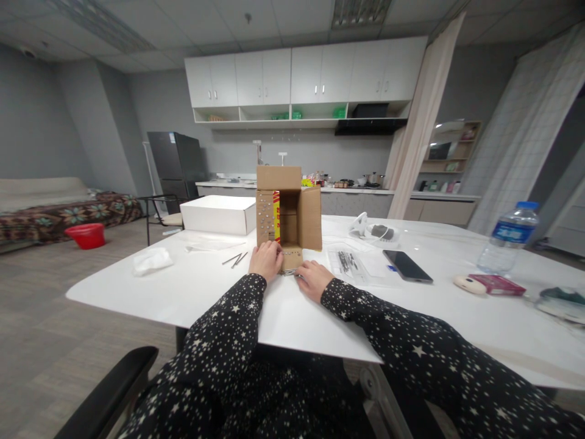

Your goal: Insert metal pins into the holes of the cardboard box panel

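An upright cardboard box (311, 216) stands in front of me with its open side and spread flaps facing me. Small round metallic dots mark its left flap, beside a yellow and red strip. My left hand (265, 261) has its fingers curled against the lower left of the box, at the bottom flap (292, 261). Low on the right, my right hand (315, 280) has its fingers bent together at that flap's front edge. Between the hands lie several thin metal rods (289, 272), nail-like, partly covered by the fingers. More loose nails (236, 260) rest left of my left hand.
A clear plastic case (361, 268) with dark, slim pieces lies right of the box, then a phone (406, 266), a water bottle (507, 238) and a dark red box (498, 285). Leftward are a white box (219, 213) and a crumpled tissue (152, 261).
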Motion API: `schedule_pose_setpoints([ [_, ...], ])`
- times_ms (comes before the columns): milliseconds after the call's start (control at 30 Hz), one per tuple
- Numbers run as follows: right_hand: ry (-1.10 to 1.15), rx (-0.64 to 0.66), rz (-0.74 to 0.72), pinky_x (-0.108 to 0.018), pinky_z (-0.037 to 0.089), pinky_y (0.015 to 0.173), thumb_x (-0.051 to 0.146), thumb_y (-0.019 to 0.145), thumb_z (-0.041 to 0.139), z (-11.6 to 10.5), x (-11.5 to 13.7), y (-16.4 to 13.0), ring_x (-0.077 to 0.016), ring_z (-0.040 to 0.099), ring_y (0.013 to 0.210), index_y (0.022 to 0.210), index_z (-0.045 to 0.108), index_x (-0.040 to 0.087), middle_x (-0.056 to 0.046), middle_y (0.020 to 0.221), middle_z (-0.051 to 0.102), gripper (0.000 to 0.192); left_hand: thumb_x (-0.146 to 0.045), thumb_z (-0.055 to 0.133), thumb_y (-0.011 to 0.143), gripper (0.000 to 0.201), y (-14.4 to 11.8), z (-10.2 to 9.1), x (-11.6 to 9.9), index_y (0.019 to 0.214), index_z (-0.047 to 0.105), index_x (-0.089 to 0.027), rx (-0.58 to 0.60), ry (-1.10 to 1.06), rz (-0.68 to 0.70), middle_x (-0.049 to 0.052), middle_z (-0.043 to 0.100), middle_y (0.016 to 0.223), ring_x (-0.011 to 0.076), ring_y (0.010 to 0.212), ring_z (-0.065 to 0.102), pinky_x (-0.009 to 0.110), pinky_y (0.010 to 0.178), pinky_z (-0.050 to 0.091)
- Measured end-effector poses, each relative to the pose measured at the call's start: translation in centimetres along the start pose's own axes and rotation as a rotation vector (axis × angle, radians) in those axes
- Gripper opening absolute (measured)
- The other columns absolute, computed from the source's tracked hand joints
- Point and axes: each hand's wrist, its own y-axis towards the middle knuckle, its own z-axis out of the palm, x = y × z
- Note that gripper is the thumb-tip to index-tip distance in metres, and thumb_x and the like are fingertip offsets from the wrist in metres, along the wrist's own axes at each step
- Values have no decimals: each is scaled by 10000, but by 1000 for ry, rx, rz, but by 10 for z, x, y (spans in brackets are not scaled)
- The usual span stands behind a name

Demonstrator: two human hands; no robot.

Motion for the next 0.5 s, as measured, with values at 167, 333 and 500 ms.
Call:
schedule_pose_setpoints([
  [167,-3,17,1,-316,377,829,242,905,441,-1,0,0,-208,509,965,1052,637,189,-93,1042,592,251,-257,458,864,121,0,-1,-1,889,559,-197,2,-16,-8,66,647,961,241,963,558,384,832,378],
  [333,-5,16,5,-314,380,821,246,905,443,-1,1,0,-208,510,963,1055,642,194,-89,1036,594,255,-254,488,846,107,1,0,0,916,550,-201,14,-26,-5,64,653,973,246,969,563,385,821,383],
  [500,-7,8,-1,-314,382,809,243,900,440,-1,0,0,-211,514,949,1053,642,191,-87,1027,597,258,-231,487,844,80,2,0,0,903,536,-206,-33,-70,-36,54,662,922,235,935,580,367,805,390],
])
